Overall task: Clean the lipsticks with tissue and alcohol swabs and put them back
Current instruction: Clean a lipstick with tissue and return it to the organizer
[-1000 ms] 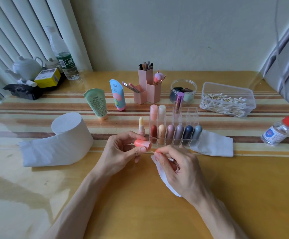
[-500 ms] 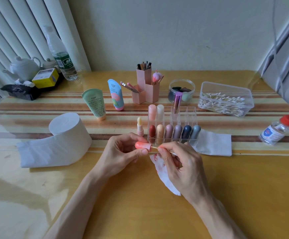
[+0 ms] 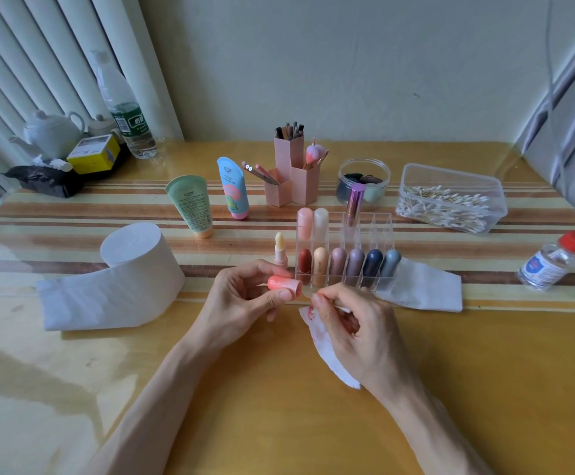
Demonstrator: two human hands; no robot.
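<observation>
Yellow wood under a glossy clear cover forms the table (image 3: 484, 389), with a striped band running across its middle from the left edge to the right. On that band, toward the left edge, lies a roll of white tissue (image 3: 132, 269) with its loose end spread toward the near edge. A clear box of cotton swabs (image 3: 450, 200) sits toward the far right corner. At the table's centre stands a clear acrylic organizer (image 3: 382, 221). Its front row holds six capped lipsticks, from dark red to grey-blue, and its back row holds a pink one, a white one and a taller metallic purple one. A folded white tissue (image 3: 426, 289) lies at the organizer's right end, partly beneath it. Just in front of the organizer the person's left hand (image 3: 241, 299) and right hand (image 3: 358, 334) meet, both with fingers curled. A white tissue smeared with red (image 3: 327, 351) is tucked under the right hand and trails onto the table. Near the right edge lies a small clear alcohol bottle (image 3: 550, 265) with a red cap, tilted. The left thumb and fingers grip a coral-pink lipstick tube (image 3: 284, 283), held on its side with its open end facing right. An uncapped pale yellow balm stick (image 3: 280, 250) stands upright just beside the organizer's left wall. The right fingertips pinch a thin swab stick (image 3: 308, 295) that points at the tube's open end. Whether its tip goes inside cannot be told.
</observation>
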